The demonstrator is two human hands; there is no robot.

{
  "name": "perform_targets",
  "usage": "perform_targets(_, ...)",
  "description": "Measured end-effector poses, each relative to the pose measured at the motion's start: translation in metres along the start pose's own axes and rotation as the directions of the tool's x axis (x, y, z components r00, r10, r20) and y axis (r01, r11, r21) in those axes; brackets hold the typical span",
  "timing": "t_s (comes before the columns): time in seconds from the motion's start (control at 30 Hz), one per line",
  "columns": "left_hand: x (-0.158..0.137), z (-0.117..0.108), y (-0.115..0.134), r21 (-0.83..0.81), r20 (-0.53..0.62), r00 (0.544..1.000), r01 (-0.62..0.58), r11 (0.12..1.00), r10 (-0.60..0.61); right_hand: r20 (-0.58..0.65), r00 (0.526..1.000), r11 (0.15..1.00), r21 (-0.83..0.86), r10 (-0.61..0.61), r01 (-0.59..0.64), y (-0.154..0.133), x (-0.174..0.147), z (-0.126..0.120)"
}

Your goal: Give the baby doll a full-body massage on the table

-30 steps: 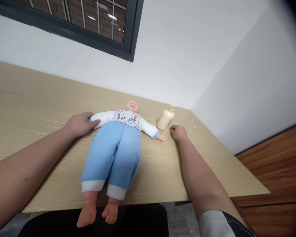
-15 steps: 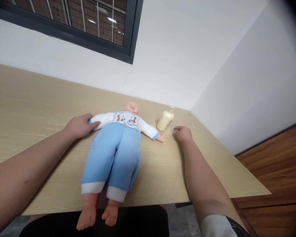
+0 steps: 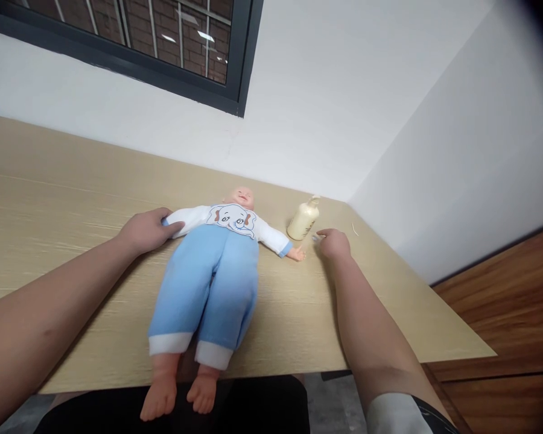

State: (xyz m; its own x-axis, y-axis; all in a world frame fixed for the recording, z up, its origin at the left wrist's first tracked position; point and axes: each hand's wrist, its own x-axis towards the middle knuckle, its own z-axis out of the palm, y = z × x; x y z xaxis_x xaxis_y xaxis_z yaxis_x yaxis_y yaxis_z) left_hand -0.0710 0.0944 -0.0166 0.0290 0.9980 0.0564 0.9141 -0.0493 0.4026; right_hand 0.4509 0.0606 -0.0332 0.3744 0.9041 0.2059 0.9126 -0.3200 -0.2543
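Observation:
A doll (image 3: 212, 265) in a white top with an elephant face and light blue trousers lies on its back, its feet over the table's front edge. My left hand (image 3: 147, 231) is closed around the cuff and hand of the doll's arm on the left side. Beyond the doll's other, outstretched hand, my right hand (image 3: 335, 244) is closed, a finger pointing left. At its fingertips shows a small, clear bluish thing (image 3: 315, 239), too small to name. Just left of that stands a cream pump bottle (image 3: 303, 220) with dark lettering.
The wooden table (image 3: 298, 325) runs up to a white wall, with a dark-framed window (image 3: 239, 90) above. A thin pale curved strip (image 3: 355, 229) lies right of my right hand. Brown wooden panelling (image 3: 516, 301) is beyond the table's right edge.
My right hand has shifted very slightly to the left and turned a little, along with the small thing at its fingertips. My left hand, the doll and the bottle look unmoved.

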Motion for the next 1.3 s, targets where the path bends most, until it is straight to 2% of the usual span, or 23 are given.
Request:
perform_targets(0.2, 0.001, 0.002, -0.002, -0.023, 0.006, 1.0, 0.001, 1.0, -0.001, 0.089, 0.996, 1.0, -0.021, -0.001, 0.002, -0.003, -0.001, 0.001)
perform_targets(0.63, 0.002, 0.002, -0.004, -0.021, 0.003, 1.0, -0.005, 1.0, 0.005, 0.025, 0.999, 0.999, -0.014, -0.035, 0.036, -0.002, 0.0, 0.003)
perform_targets(0.77, 0.003, 0.003, -0.004, -0.017, -0.003, 1.0, -0.001, 1.0, 0.001, 0.052, 0.998, 0.999, -0.021, -0.037, 0.038, 0.0, 0.001, 0.005)
perform_targets(0.9, 0.002, 0.002, -0.004, -0.017, 0.008, 1.0, 0.003, 1.0, -0.003, 0.022, 0.999, 0.999, -0.024, -0.027, 0.028, 0.002, 0.002, 0.005)
perform_targets(1.1, -0.001, 0.0, -0.001, -0.021, 0.003, 1.0, 0.003, 1.0, -0.003, 0.063, 0.994, 0.996, -0.008, -0.088, 0.088, -0.001, 0.002, 0.008)
perform_targets(1.3, 0.0, 0.002, -0.002, -0.043, -0.018, 1.0, -0.01, 0.999, 0.009, 0.058, 0.996, 0.997, 0.04, -0.062, 0.059, 0.001, 0.001, 0.01)
